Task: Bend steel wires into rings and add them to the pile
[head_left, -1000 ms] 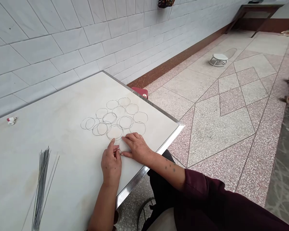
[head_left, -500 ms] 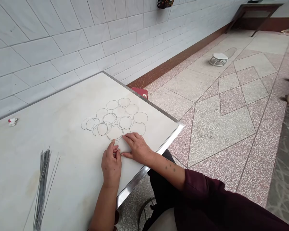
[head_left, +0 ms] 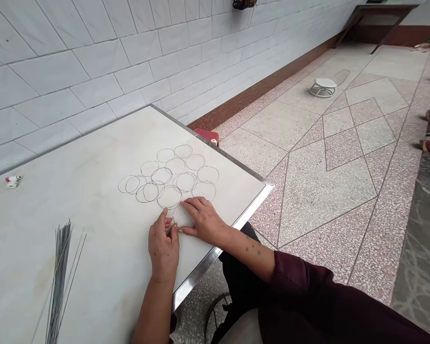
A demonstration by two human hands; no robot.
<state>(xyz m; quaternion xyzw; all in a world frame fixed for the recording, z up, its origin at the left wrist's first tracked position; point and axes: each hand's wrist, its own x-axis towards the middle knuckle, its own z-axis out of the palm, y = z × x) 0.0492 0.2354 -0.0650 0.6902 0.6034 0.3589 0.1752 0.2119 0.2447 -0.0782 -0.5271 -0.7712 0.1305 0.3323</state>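
Note:
My left hand (head_left: 164, 248) rests at the near side of the white table, its fingers curled and pinching a thin wire (head_left: 173, 218) near the thumb tip. Close on its right, my right hand (head_left: 205, 222) curves around the same small spot, thumb and forefinger at the wire. Much of this wire is too fine to follow, and its ends are hidden by the fingertips. Just beyond my fingers lie several thin wire rings (head_left: 169, 187), flat and partly overlapping. The nearest ring reaches almost to my left forefinger.
A bundle of straight wires (head_left: 60, 277) lies at the left of the white table (head_left: 103, 167). A small red-and-white item (head_left: 13, 181) sits near its far-left edge. Metal trim (head_left: 197, 272) borders the table. Beyond are a red stool (head_left: 207, 136) and a low white chair (head_left: 323, 86).
The view has shifted slightly, so everything sits a little further left. Both hands stay in nearly the same place on the wire, with only small finger movement.

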